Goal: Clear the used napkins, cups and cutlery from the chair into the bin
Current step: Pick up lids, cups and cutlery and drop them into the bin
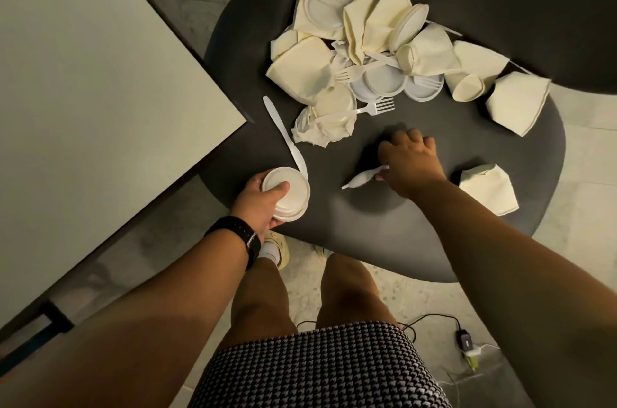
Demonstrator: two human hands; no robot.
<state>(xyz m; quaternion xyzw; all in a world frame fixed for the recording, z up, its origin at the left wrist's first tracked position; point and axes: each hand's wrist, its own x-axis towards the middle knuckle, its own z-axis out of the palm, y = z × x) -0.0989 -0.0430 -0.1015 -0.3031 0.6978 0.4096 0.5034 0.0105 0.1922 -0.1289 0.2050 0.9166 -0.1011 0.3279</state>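
Most of the job was still left to do. The big pile (367, 50) of napkins, cups, lids and forks sat at the back of the chair (417, 240), and no bin could be seen. The left hand (263, 204) held a stack of cups (287, 192) at the front edge of the chair, on the side nearest the desk (100, 73), with its fingers (278, 189) wrapped around the stack. A long white knife (283, 134) lay between that stack and the pile, touching the stack's rim. The right hand (409, 159) was in the middle of the chair, its fingers curled and pinching the handle of a white spoon (362, 178) that pointed toward the front edge. One folded napkin (487, 189) lay alone near the chair's other side edge, just beside the right arm. Another napkin (517, 102) sat close to that edge too, nearer the pile. The middle of the chair was bare, so there was good room to reach. The desk corner came close to the chair, so that side looked tight.
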